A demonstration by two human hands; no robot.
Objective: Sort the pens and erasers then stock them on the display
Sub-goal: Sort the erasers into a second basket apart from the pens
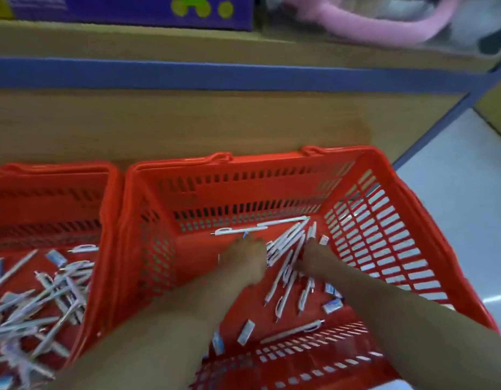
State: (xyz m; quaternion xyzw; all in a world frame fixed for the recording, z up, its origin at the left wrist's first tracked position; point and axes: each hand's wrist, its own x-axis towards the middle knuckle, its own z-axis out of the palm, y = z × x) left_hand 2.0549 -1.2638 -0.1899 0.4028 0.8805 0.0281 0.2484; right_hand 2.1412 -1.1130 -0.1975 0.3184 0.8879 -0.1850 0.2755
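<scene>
Both my hands reach into the right red basket [384,220]. My left hand [247,258] rests knuckles-up on the basket floor, just left of a heap of white pens [285,249]. My right hand [311,257] touches the right side of that heap, its fingers blurred among the pens. Another white pen [260,227] lies along the far wall. Small white-and-blue erasers [332,305] lie scattered near my right forearm, and one eraser [246,332] lies between my arms. Motion blur hides whether either hand grips anything.
A second red basket [108,220] at the left holds a jumble of several pens and erasers [46,294]. Behind both baskets is a wooden display shelf [187,119] with a blue edge strip. A purple box [131,9] and pink items [384,26] sit above. Pale floor [468,192] shows at the right.
</scene>
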